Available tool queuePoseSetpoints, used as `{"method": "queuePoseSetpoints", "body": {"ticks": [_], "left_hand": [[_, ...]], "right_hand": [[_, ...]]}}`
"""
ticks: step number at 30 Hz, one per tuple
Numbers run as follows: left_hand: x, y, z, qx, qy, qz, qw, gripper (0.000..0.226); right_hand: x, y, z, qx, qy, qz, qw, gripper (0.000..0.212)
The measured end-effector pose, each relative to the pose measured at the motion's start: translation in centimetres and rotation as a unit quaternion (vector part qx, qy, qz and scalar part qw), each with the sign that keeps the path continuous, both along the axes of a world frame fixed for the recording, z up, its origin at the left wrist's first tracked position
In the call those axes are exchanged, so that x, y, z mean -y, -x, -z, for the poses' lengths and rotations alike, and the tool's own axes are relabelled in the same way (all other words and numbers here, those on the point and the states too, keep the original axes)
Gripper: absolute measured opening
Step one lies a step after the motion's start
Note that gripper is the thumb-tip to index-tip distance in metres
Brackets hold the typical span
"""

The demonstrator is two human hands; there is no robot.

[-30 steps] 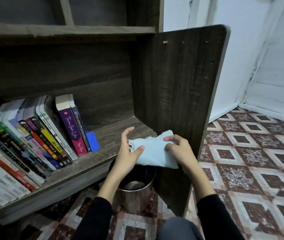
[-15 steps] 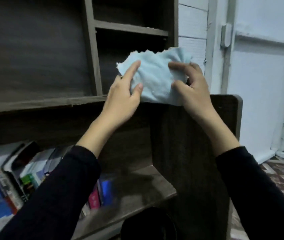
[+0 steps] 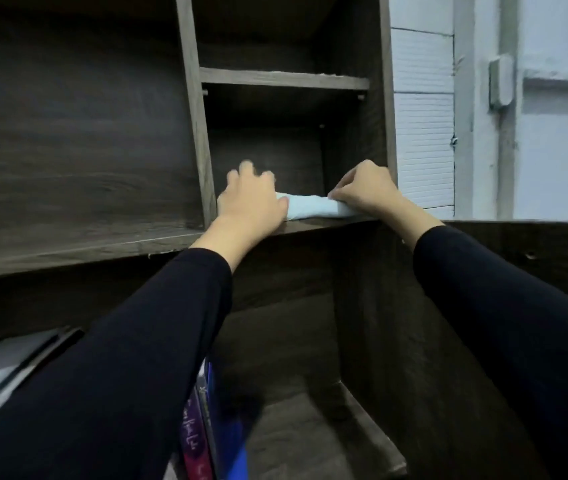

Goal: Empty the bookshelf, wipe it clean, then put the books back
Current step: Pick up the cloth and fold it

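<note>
bookshelf (image 3: 78,140): one dark wood unit filling the left and centre of my view, and with a cloth down on its board I'd call this the wiping stage
books (image 3: 202,424): bottom centre on the lower shelf, where I count two clear spines, purple and blue; the pale ones at lower left are too blurred to count, so that bay looks not yet emptied
cubby (image 3: 268,157): one narrow compartment at upper centre with a second above it, both bare, which is why the cloth can run here
left hand (image 3: 251,199): one, mid-frame, fingers spread and blurred, palm down on the cloth's left end, I think to press it onto the board
right hand (image 3: 365,192): one, just right of centre, fingers curled and pinching the cloth's right end at the front edge
cloth (image 3: 313,207): one, pale blue, bunched into a strip along the cubby floor and held between both hands
</note>
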State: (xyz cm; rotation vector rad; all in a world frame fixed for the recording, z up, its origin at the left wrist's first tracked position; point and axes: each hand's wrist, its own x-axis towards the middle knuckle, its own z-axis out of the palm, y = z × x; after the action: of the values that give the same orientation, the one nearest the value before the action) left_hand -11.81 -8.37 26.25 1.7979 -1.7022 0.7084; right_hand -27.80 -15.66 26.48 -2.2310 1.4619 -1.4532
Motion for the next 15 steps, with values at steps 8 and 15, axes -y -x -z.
{"method": "queuePoseSetpoints", "body": {"ticks": [8,15], "left_hand": [[-0.5,-0.2,0.9,-0.033,-0.068,0.091,0.993,0.032],[0.6,-0.2,0.8,-0.04,-0.081,0.076,0.993,0.031]], "right_hand": [[-2.7,2.0,1.9,-0.112,0.067,-0.067,0.989,0.026],[-0.8,0.1,2.1,-0.04,0.027,-0.049,0.998,0.025]]}}
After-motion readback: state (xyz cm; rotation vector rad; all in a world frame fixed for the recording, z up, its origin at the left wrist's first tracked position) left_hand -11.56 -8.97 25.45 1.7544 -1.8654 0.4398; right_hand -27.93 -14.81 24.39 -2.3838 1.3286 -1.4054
